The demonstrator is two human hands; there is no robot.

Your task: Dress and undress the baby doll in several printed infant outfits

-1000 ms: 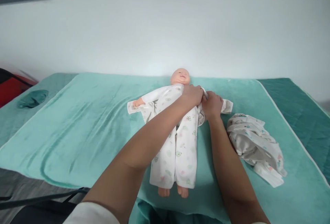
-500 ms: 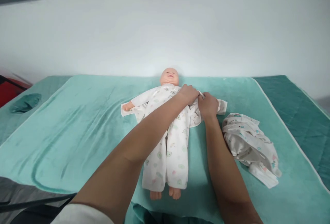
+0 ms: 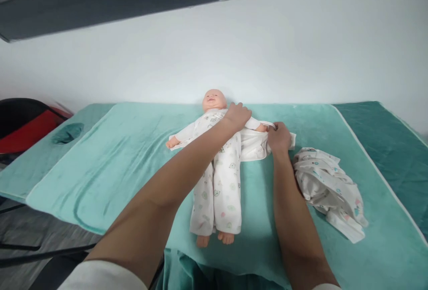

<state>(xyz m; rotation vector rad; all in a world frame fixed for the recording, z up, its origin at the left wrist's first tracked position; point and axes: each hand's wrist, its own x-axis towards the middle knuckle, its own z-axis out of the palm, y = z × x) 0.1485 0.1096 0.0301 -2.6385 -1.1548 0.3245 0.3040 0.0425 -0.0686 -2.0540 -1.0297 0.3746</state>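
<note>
A baby doll (image 3: 214, 99) lies on its back on a teal blanket (image 3: 117, 156), dressed in a white printed onesie (image 3: 222, 178). My left hand (image 3: 238, 115) rests curled on the doll's shoulder and upper arm. My right hand (image 3: 279, 136) is closed on the onesie's loose sleeve, pulled out to the doll's side, with the doll's small hand showing just beside my fingers. The doll's bare feet stick out of the onesie legs near me.
A second crumpled white printed garment (image 3: 329, 189) lies on the blanket to the right of my right arm. A darker teal quilted cover (image 3: 384, 134) shows at the far right. A red and black object (image 3: 26, 127) sits at the left edge. A white wall stands behind.
My right hand has drawn the sleeve outward to the right, off the doll's arm. My left hand shifted up onto the doll's shoulder. The camera tilted up slightly.
</note>
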